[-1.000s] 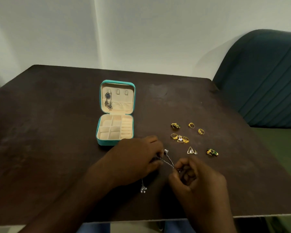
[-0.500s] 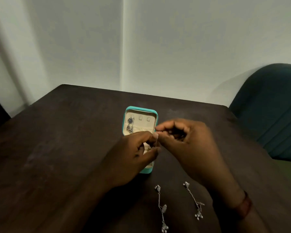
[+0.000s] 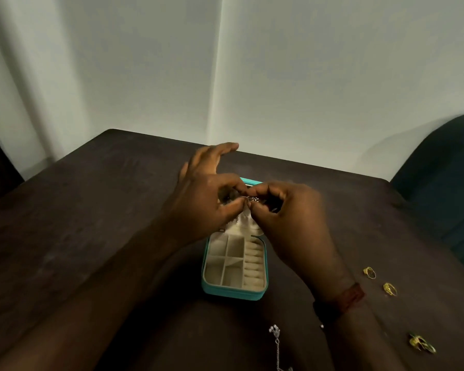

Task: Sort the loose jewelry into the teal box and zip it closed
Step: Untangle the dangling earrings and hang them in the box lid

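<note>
Head camera view, looking down at a dark table [image 3: 91, 223]. At the centre of the frame sits the teal box [image 3: 233, 294], open, with its cream compartments showing and its lid raised behind the hands. Above the tray, the left hand [image 3: 206, 199] and the right hand [image 3: 287, 212] meet, each pinching one small silver earring [image 3: 251, 200] between thumb and forefinger. The left hand's other fingers stretch up. The right wrist wears a red band [image 3: 350, 297]. A second silver earring [image 3: 276, 341] lies at the bottom centre. Two gold rings [image 3: 369, 272] and a green-stone ring [image 3: 421, 343] lie at the lower right.
</note>
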